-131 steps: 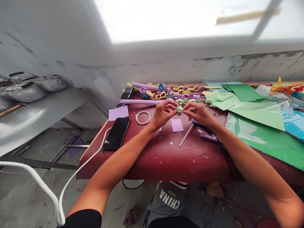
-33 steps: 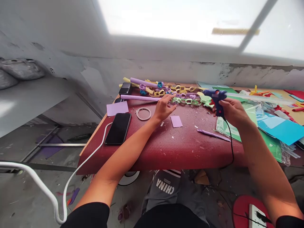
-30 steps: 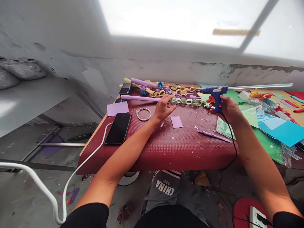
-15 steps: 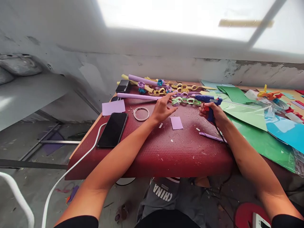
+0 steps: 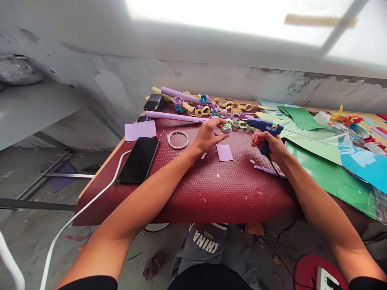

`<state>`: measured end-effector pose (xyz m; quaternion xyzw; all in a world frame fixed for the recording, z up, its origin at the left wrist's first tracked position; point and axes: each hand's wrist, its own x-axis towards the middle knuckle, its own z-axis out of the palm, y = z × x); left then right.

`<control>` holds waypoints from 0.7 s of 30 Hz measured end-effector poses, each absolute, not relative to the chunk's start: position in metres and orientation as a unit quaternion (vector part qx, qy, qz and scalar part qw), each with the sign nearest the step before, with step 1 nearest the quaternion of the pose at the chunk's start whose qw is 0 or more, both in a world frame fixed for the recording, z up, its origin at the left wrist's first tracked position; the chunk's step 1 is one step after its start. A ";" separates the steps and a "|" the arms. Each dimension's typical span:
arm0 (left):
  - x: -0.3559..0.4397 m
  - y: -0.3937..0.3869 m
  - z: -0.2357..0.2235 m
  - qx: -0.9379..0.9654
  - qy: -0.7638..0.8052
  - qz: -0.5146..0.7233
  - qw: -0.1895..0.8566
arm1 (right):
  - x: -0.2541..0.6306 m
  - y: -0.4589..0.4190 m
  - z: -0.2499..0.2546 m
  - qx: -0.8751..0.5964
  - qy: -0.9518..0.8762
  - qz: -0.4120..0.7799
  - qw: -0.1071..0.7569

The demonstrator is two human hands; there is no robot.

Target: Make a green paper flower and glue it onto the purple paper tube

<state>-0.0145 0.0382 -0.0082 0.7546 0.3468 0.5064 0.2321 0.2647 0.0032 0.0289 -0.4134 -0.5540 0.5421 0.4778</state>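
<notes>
My left hand curls its thumb and fingers around a pale green and purple paper flower. A rolled purple paper tube runs from the left and passes behind this hand. In my right hand is a blue glue gun, gripped by its handle and pointing left. Its nozzle is close to a green paper chain, beside the flower; whether they touch I cannot tell. Purple and yellow paper chains lie just behind. Below the hands rests a small purple paper rectangle.
A black phone, a white ring and a purple sheet lie left on the dark red tabletop. Green sheets and blue sheets spread to the right. A white cable hangs over the left edge.
The view has shifted slightly. My left hand and the paper flower have moved a little to the right, closer to the glue gun. The right hand's hold is unchanged.
</notes>
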 end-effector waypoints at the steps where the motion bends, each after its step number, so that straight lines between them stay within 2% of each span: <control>1: -0.014 0.039 -0.009 0.753 0.349 0.507 0.232 | 0.265 0.003 0.029 -0.415 -0.546 0.546 0.481; 10: -0.014 0.040 -0.012 0.746 0.360 0.504 0.245 | 0.262 0.001 0.027 -0.416 -0.512 0.587 0.469; 21: -0.012 0.042 -0.019 0.741 0.360 0.502 0.264 | 0.259 -0.005 0.022 -0.457 -0.575 0.520 0.436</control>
